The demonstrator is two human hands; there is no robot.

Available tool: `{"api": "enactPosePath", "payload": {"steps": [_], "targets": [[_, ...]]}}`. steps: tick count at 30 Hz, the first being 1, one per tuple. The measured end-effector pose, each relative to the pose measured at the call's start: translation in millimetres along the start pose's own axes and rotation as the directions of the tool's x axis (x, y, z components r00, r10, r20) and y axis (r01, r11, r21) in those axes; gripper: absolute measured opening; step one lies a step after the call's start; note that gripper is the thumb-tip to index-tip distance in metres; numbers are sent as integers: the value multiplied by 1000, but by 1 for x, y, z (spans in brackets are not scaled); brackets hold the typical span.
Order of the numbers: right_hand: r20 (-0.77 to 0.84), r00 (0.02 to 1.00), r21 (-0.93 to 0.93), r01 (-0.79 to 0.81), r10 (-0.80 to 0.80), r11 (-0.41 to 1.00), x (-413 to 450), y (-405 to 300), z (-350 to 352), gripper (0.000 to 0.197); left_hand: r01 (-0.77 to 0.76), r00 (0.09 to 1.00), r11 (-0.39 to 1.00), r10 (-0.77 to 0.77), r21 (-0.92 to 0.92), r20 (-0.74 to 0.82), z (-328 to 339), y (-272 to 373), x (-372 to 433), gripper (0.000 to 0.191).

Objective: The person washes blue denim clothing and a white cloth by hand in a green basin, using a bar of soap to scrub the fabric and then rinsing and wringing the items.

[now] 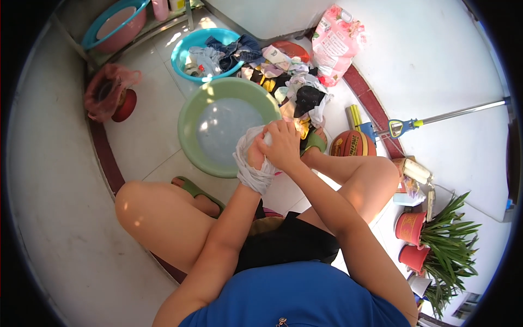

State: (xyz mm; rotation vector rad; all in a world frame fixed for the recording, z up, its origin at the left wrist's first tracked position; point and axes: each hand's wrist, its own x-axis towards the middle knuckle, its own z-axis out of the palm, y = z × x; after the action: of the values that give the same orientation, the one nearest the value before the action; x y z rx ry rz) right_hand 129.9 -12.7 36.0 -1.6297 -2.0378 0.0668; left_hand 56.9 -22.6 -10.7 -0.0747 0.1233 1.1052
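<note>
A wet-looking white cloth (pixel 256 178) is wound around my left hand (pixel 256 156) and wrist, over the right rim of a green plastic basin (pixel 187 141). Cloudy, bluish water (pixel 226 131) fills the bottom of the basin. My right hand (pixel 284 143) presses against the left from the right side, its fingers curled over the cloth. Part of the cloth between the two hands is hidden by the fingers.
Beyond the basin stands a blue basin (pixel 177 61) holding clothes. A pile of mixed clothes (pixel 286 81) lies beside a pink detergent bag (pixel 333 45). At right are a basketball (pixel 353 144), a mop (pixel 402 127) and potted plants (pixel 449 229). A red plastic bag (pixel 102 96) sits left.
</note>
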Motion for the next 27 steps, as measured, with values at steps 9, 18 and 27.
{"api": "enactPosePath", "payload": {"steps": [9, 18, 27], "targets": [[-116, 993, -96, -25, 14, 995, 4, 2, 0, 35, -62, 981, 974, 99, -216, 166, -5, 3, 2, 52], [423, 632, 816, -577, 649, 31, 37, 76, 5, 40, 296, 952, 936, -273, -192, 139, -6, 29, 7, 57], [-16, 898, 719, -295, 440, 629, -40, 11, 24, 51, 89, 973, 991, -65, -98, 222, -29, 47, 10, 64]]}}
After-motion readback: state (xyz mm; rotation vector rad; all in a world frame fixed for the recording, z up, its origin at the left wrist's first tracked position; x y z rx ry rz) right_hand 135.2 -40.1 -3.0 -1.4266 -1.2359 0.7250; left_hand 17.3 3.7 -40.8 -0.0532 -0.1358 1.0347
